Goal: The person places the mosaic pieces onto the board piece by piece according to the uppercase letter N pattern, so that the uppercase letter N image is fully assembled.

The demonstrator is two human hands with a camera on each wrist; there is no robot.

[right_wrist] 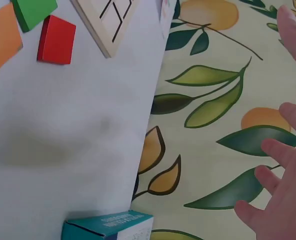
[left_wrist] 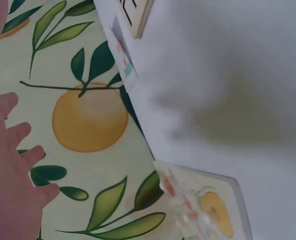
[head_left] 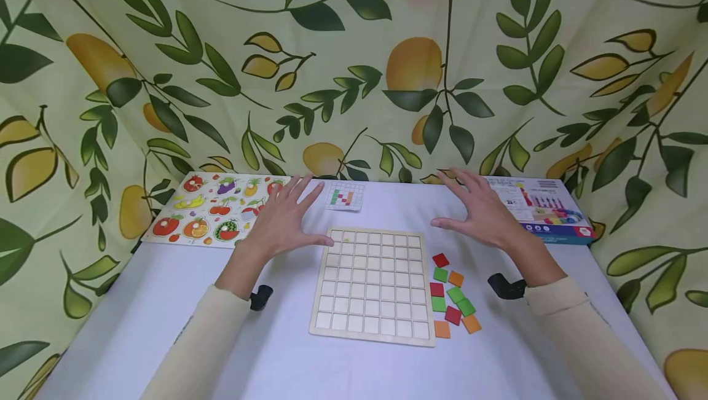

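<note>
My left hand (head_left: 282, 219) hovers over the table with its fingers spread, its thumb overlapping the top left corner of a wooden grid board (head_left: 372, 286). On the other side my right hand (head_left: 478, 212) is raised, fingers apart and holding nothing. Pale square cells fill the board. Along its right edge lie several loose square tiles: red (head_left: 440, 260), green (head_left: 466, 307) and orange (head_left: 472, 324). A small card (head_left: 344, 196) with a coloured grid pattern lies behind the board. Both wrist views show the spread fingers against the curtain.
At the back left lies a white board with fruit pictures (head_left: 207, 209), partly covered by the left hand. A printed box (head_left: 544, 209) with a blue side stands at the back right. Behind the white-covered table (head_left: 265, 357) hangs a leaf-patterned curtain (head_left: 343, 50).
</note>
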